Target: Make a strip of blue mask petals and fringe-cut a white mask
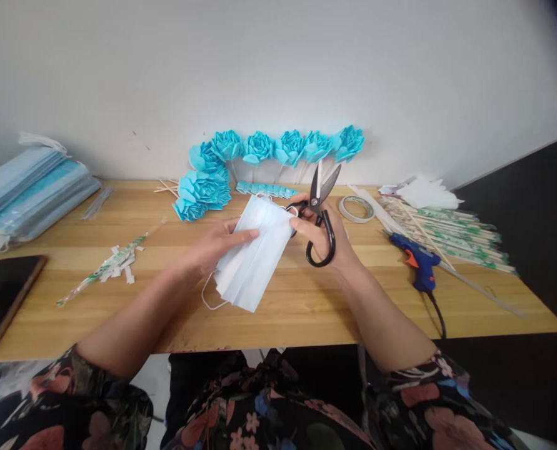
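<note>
A pale blue and white pleated face mask (257, 259) hangs tilted between both hands, above the wooden table. My left hand (226, 244) grips its left side, thumb on top. One ear loop dangles at the lower left. My right hand (322, 228) pinches the mask's upper right corner by the other loop. The same hand also carries black-handled scissors (326, 240), their blades pointing up and slightly apart. Behind the hands, several blue flowers (290, 148) on sticks lie along the wall, with a pleated blue strip (265, 189) in front of them.
Stacked masks (34, 190) and a phone (9, 300) are at the left, near white scraps (121, 262) and a thin wrapper (100, 272). At the right lie a tape roll (356, 209), a blue glue gun (419, 262) with a cord, and wrapped chopsticks (461, 234).
</note>
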### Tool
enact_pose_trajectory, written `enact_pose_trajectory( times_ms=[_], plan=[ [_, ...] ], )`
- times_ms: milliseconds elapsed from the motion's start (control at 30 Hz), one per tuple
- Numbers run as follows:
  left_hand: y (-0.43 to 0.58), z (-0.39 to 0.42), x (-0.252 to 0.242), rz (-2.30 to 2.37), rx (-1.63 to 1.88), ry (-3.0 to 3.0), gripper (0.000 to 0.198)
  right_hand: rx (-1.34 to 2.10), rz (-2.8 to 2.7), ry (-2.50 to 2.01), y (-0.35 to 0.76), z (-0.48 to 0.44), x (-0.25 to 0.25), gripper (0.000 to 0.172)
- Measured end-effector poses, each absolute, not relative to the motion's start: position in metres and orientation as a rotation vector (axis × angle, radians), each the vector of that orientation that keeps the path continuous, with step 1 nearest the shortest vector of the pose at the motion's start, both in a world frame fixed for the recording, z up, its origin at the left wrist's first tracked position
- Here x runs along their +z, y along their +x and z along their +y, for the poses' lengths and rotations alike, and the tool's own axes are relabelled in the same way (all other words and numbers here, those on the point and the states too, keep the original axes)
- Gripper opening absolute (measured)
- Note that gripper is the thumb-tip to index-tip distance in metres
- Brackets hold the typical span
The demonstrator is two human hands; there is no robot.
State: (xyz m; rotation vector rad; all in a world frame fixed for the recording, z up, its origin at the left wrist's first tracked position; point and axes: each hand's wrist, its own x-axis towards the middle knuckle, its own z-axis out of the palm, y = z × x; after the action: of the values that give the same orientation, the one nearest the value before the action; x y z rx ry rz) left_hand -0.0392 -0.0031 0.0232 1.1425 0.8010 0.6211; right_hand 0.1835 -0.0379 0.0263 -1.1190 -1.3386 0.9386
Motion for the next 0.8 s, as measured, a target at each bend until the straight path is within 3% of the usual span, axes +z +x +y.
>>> enact_pose_trajectory(
  times_ms=[100, 200, 367, 633, 800],
  plan=[
    [-0.043, 0.005, 0.029, 0.722, 0.789, 0.993, 0.044, 0.998, -1.188, -1.065, 0.186, -0.031, 0.023, 0.045],
    [-0.038, 0.008, 0.025, 0.647, 0.980, 0.842, 0.034, 1.132, -1.084, -1.015, 0.181, -0.029, 0.019, 0.051],
    [-0.021, -0.003, 0.012, 0.543, 0.845, 0.906, 0.014, 1.197, -0.996, -1.021, 0.168, -0.033, 0.015, 0.050],
    [-0.023, -0.014, 0.018, 0.475, 0.913, 1.065, 0.065, 0.884, -1.386, -1.201, 0.168, -0.044, 0.023, 0.035],
    [-0.018, -0.008, 0.015, 0.435, 1.082, 0.942, 0.069, 0.771, -1.527, -1.173, 0.166, -0.049, 0.023, 0.039]
  ],
)
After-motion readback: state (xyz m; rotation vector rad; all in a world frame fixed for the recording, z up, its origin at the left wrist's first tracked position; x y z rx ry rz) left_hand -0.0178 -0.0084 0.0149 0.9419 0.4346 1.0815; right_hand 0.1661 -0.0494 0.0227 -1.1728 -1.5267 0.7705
